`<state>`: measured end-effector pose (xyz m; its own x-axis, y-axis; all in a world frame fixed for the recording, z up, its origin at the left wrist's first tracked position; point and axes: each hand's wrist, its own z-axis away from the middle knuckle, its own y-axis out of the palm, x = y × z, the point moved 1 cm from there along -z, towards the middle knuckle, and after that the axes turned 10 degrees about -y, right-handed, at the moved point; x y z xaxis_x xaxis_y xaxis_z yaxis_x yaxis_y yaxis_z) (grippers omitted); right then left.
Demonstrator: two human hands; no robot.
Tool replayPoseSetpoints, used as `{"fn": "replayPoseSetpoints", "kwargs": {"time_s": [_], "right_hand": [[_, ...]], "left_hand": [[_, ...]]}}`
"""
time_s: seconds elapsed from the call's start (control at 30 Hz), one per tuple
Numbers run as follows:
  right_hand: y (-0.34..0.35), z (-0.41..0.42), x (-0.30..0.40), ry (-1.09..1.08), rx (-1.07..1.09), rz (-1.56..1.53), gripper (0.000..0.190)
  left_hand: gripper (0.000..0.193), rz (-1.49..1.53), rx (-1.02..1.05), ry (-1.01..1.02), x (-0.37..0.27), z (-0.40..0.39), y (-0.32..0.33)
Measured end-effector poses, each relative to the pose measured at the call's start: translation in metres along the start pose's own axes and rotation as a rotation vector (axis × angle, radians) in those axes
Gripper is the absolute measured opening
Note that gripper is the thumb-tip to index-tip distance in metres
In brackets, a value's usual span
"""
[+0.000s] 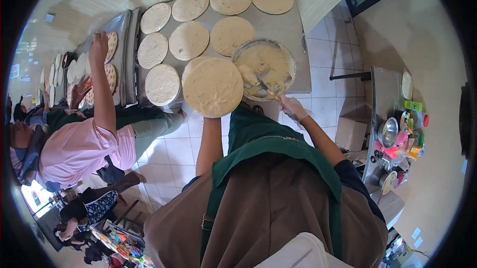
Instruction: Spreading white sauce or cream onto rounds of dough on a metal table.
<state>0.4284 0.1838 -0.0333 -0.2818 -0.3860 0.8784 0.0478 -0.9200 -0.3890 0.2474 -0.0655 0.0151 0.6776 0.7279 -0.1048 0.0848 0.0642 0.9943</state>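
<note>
A round of flatbread dough covered with pale cream spread rests on my left hand; the hand itself is almost wholly hidden beneath it. My right hand, in a clear plastic glove, grips the wooden handle of a spatula. The spatula's head is in the creamy mixture, inside a wide round bowl at the table's front right. Several similar coated rounds lie in rows on the metal table. One is partly hidden behind the round on my left hand.
At the left, a person in a pink shirt reaches over an adjoining table with topped rounds. A side table on the right holds a metal bowl and packages. A cardboard box stands beside it.
</note>
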Motion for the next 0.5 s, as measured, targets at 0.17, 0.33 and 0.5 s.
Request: {"fn": "replayPoseSetpoints", "kwargs": {"time_s": [0.17, 0.33, 0.5], "right_hand": [[-0.037, 0.018, 0.031, 0.133, -0.038, -0.151, 0.06], [-0.042, 0.037, 0.104, 0.067, -0.28, 0.316, 0.043], [-0.029, 0.077, 0.143, -0.072, -0.214, 0.533, 0.031]], "left_hand": [[0.067, 0.012, 0.009, 0.046, -0.005, -0.006, -0.003], [0.067, 0.039, 0.024, 0.081, 0.025, -0.038, -0.018], [0.069, 0.228, 0.07, 0.087, 0.027, -0.08, -0.061]]}}
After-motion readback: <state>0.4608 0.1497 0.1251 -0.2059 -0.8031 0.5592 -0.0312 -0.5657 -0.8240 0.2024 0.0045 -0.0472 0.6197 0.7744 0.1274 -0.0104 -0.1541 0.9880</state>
